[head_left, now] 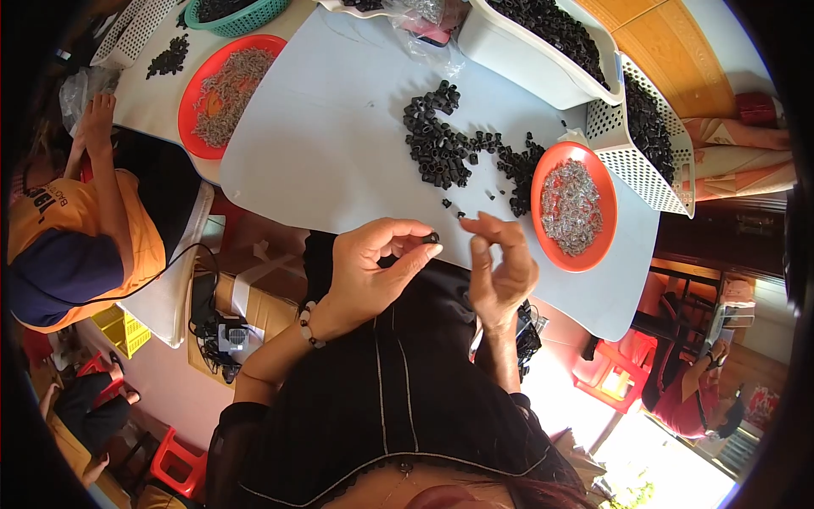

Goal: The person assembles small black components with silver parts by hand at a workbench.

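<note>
My left hand (373, 263) pinches a small black ring-like plastic part (431, 238) between thumb and fingertips, above the table's near edge. To its right is my right hand (502, 267), its fingers curled toward the thumb; whatever they may hold is too small or hidden to make out. A loose pile of small black plastic parts (437, 140) lies on the pale table (314, 127), with a few strays close to my right fingertips. Beside that pile, an orange-red oval tray (610, 222) holds many small clear pieces.
A white bin (534, 64) and a perforated white basket (606, 127), both full of black parts, stand at the back right. Another red tray (188, 106) and a green basket (242, 25) are far left. A person in orange (140, 229) sits at left.
</note>
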Available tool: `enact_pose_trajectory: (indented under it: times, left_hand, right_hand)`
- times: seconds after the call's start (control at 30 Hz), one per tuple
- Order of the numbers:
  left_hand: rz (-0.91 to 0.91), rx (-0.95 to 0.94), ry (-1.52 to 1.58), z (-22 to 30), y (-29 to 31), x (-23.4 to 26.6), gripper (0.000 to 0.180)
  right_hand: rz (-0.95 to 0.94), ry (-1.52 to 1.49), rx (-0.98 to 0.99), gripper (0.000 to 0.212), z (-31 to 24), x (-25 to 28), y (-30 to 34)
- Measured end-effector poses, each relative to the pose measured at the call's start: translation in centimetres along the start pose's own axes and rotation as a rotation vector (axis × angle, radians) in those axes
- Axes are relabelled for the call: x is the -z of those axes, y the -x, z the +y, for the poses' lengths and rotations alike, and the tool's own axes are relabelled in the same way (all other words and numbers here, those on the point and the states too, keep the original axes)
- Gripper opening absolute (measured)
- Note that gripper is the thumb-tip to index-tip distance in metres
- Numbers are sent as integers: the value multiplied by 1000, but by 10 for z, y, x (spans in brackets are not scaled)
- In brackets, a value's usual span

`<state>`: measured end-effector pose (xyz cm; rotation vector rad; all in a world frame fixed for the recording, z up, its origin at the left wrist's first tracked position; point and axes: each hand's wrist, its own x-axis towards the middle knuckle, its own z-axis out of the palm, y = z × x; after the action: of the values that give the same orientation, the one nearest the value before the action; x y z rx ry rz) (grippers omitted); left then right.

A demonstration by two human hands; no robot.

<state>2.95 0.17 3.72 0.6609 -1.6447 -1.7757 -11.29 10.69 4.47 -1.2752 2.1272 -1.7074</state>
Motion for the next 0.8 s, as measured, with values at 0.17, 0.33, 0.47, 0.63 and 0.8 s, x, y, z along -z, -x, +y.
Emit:
enact_pose_trajectory:
  times: [0.17,0.33,0.47,0.63,0.8]
  left_hand:
    - [12,65,63,-6,1,3,21]
    - [31,31,34,-12,3,1,19]
    - [12,-81,-160,-5,2,2,18]
    - [14,-167,-261,5,1,2,17]
    - [-1,-175,-246,4,0,1,16]
  right_hand:
    - [-3,286,-109,12,20,24,-9]
    - [-117,417,-39,18,27,14,-6]
    - [-131,464,69,22,25,0,-13]
    - [-177,482,39,19,26,-2,-17]
    - [-211,502,55,14,27,1,-18]
